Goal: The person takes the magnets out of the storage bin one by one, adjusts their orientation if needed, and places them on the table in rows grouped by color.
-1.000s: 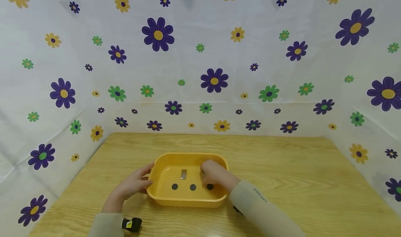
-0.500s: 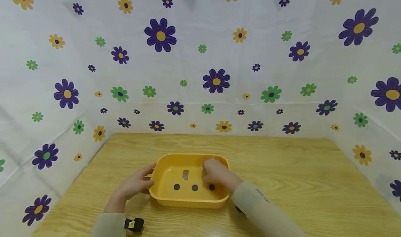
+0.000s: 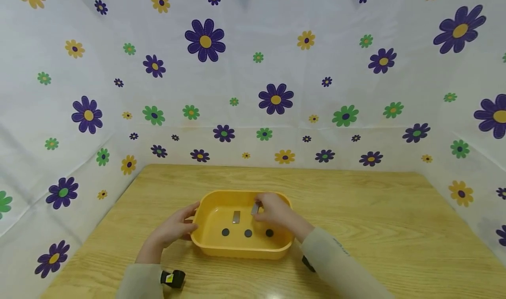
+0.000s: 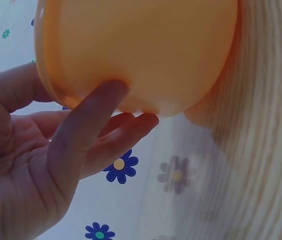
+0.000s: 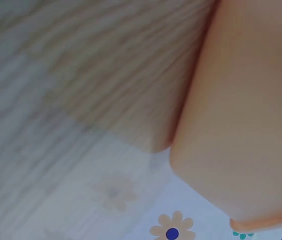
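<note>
My right hand [image 3: 276, 210] is inside the yellow plastic basin [image 3: 243, 252], near its far right corner. Between thumb and fingers it pinches a small silver rectangular plate [image 3: 255, 208], tilted above the floor. A second silver plate [image 3: 236, 217] lies flat just left of it. Three dark round discs [image 3: 247, 233] sit in a row along the near side of the basin floor. My left hand [image 3: 175, 225] holds the basin's left end from outside; in the left wrist view its thumb [image 4: 88, 117] presses the outer wall. The right wrist view shows the basin's outer wall [image 5: 246, 110], not the hand.
The basin stands on a wood-grain table [image 3: 356, 220]. White cloth [image 3: 237, 70] printed with flowers rises behind the table and along both sides. A black wrist camera [image 3: 173, 279] sits at my left sleeve; part of another [image 3: 308, 264] shows beneath the right one.
My right hand has risen a little, and the silver plate in its pinch now shows. The left hand stays at the basin's left end. The whole view has shifted slightly.
</note>
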Tool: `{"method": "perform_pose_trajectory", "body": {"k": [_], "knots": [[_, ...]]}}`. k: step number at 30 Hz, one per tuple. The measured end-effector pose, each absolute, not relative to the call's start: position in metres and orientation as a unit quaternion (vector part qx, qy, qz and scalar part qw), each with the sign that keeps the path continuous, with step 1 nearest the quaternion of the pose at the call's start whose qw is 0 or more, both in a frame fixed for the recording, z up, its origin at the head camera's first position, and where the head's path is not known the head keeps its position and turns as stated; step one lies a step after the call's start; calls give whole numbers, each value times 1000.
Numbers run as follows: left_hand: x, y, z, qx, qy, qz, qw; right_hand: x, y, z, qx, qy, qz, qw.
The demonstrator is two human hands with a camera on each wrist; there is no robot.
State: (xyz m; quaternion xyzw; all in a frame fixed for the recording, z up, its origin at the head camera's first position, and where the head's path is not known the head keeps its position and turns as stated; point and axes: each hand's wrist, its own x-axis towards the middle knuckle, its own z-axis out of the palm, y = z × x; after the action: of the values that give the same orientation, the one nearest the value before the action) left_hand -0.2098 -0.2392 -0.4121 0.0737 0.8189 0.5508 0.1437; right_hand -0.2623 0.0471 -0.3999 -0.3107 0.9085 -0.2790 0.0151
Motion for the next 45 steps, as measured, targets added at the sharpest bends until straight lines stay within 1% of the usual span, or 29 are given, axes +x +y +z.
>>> {"method": "perform_pose_trajectory", "body": {"k": [9,14,33,45], "knots": [[-209,-239,-411,74,817,552,149,-257,55,-391,-328,889,-318,4],[-210,-239,-410,67,820,549,146,-257,64,-388,-316,887,-337,-5],[-210,-239,-409,64,819,552,146,-250,101,-377,-280,893,-353,-7],[-210,-239,-407,64,812,559,152,-249,138,-378,-262,893,-365,-25]]}}
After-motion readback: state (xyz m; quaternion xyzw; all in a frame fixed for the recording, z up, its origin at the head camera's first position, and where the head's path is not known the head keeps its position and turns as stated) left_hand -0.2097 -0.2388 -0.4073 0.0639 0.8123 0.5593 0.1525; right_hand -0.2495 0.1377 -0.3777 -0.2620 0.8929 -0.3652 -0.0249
